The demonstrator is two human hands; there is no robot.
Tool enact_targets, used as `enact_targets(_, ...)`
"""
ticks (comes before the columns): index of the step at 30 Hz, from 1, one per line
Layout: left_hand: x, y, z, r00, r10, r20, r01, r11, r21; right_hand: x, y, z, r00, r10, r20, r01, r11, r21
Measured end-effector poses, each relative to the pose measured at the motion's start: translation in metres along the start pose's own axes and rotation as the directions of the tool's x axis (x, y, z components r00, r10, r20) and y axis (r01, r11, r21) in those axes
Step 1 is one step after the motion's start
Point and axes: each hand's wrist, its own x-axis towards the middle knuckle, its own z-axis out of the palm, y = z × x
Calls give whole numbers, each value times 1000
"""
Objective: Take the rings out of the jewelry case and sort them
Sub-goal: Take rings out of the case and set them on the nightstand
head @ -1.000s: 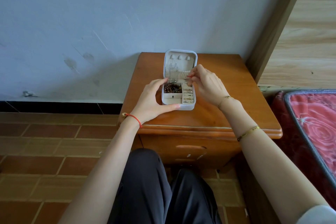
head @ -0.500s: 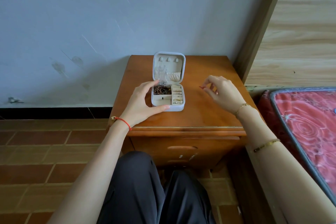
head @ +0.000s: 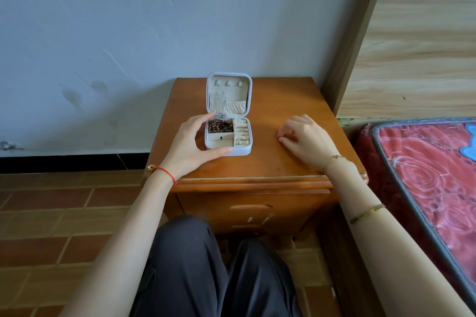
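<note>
Jewelry case (head: 228, 134) sits open on the nightstand (head: 273, 162), toward its left-back part, lid up against the wall side. Rings (head: 242, 134) we can make out are in the slotted strip along the case's right side, stacked front to back; brown beads (head: 220, 126) fill the back-left compartment.

Our left hand (head: 192, 144) grips the case's left side, thumb along the front edge, fingers at the back corner.

Our right hand (head: 305, 137) is on the nightstand's right part, well apart from the case, fingertips curled down onto the wood. Can't tell if it's pinching a ring or closed on nothing: too small.

Key relation: ring strip lies left of the right hand, on the case's near side to it. Right hand is the picker; reach goes leftward.
</note>
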Motion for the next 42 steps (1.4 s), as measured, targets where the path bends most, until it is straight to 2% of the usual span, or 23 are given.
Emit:
enact_targets(3, 0, 0, 1, 1000, -5, 1, 5, 1000, 8, -1, -2, -1, 999, 33, -14, -32, 998, 45)
enact_targets(6, 0, 1, 1, 1000, 3, 4, -3, 1000, 3, 4, -13, -4, 990, 78, -120, -57, 984, 168)
enact_targets(8, -1, 1, 0, 1000, 18, 10, -18, 1000, 0, 13, -24, -6, 982, 69, -177, -26, 972, 233)
enact_targets(10, -1, 2, 0, 1000, 28, 13, -29, 1000, 3, 25, -37, -4, 985, 23, -173, 20, 970, 244)
enact_targets(17, -2, 3, -1, 999, 31, -7, -31, 999, 14, 53, -65, 8, 995, -66, -70, 77, 982, 171)
enact_targets(27, -1, 0, -1, 999, 37, -19, -37, 999, 7, 62, -68, 6, 991, -133, -12, 133, 991, 4)
enact_targets(35, -1, -1, -1, 999, 33, -17, -33, 999, 14, 69, -70, 3, 978, -188, 88, 199, 970, -137)
enact_targets(38, -1, -1, -1, 1000, 28, -13, -28, 1000, 10, 71, -69, 1, 975, -192, 114, 205, 971, -120)
enact_targets(42, -1, -1, -1, 1000, 23, -11, -23, 1000, 16, 68, -64, 4, 977, -203, 67, 207, 976, -64)
